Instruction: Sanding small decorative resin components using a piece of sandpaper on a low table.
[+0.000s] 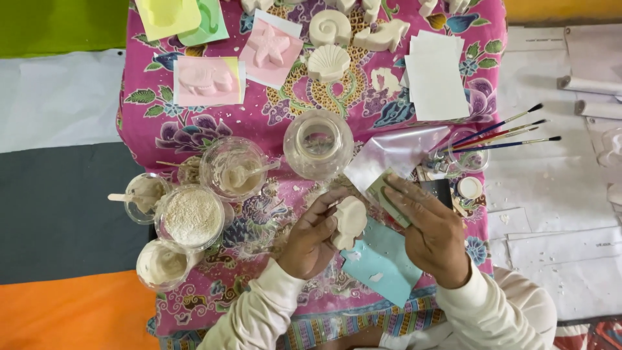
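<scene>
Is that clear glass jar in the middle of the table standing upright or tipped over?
Upright: the clear round glass jar shows its open mouth straight to the overhead camera.

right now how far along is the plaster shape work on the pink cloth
Done: white casts, a spiral shell and a scallop shell, lie finished at the far edge. In hand: the left hand holds a white cast while the right hand presses a small greenish pad beside it, seemingly smoothing it. Left: the pink moulds are full, and the paintbrushes lie unused.
</scene>
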